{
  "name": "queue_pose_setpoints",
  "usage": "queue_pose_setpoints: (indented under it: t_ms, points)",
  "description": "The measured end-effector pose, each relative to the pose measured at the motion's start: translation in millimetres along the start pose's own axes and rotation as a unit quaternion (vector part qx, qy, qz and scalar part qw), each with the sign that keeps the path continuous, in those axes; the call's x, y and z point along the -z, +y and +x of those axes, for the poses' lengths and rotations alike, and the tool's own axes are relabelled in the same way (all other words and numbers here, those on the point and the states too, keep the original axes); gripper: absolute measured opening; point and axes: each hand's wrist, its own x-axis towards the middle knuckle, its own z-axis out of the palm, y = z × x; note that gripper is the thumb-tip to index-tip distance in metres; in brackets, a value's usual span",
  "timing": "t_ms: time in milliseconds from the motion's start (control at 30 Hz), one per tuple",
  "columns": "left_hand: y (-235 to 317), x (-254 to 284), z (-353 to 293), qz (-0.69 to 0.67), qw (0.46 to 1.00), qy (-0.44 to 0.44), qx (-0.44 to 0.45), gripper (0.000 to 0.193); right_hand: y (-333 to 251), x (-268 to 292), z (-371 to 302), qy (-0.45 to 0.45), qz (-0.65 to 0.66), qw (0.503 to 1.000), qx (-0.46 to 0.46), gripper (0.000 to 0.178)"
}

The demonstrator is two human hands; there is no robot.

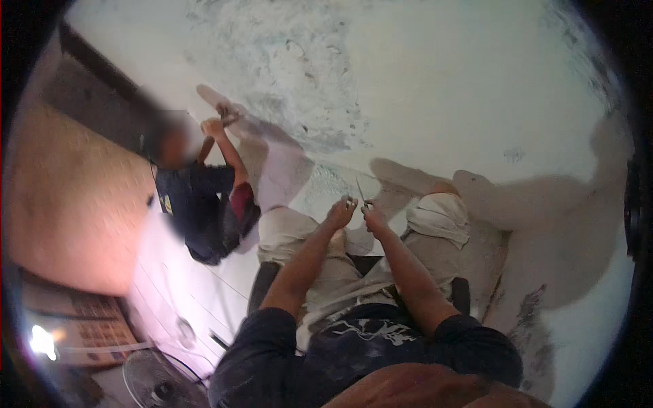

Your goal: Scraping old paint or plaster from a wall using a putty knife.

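Note:
My right hand [374,219] is closed round the handle of a thin-bladed tool [361,192], its narrow blade pointing up toward the wall. From this angle I cannot tell whether it is a putty knife or another blade. Just left of it, my left hand [341,214] is curled closed, with a small dark and pale thing [350,202] at its fingertips, too small to name. The two hands are close together but apart, above my lap between my bent knees. In front stands a pale wall [435,88] with rough, patchy grey-white areas.
A co-worker in a dark shirt [194,197] crouches at the left, arms raised to the wall with a dark tool. A fan [160,381] and a bright lamp [43,342] are at the lower left. An orange-brown panel [75,211] stands at the far left.

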Motion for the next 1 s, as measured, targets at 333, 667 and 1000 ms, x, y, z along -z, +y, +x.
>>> queue_pose_setpoints:
  t_ms: [333,667,1000]
  points:
    - [-58,-30,13,0.105,0.988,-0.11,0.008,0.048,-6,1,-6,0.041,-0.117,0.983,0.137,0.039]
    - [8,-83,37,0.132,0.953,-0.256,-0.093,0.028,40,62,-3,0.091,-0.123,0.981,0.116,0.041]
    - [20,-131,64,0.274,0.889,-0.285,-0.232,0.043,36,102,-50,0.118,-0.151,0.979,0.07,0.035]
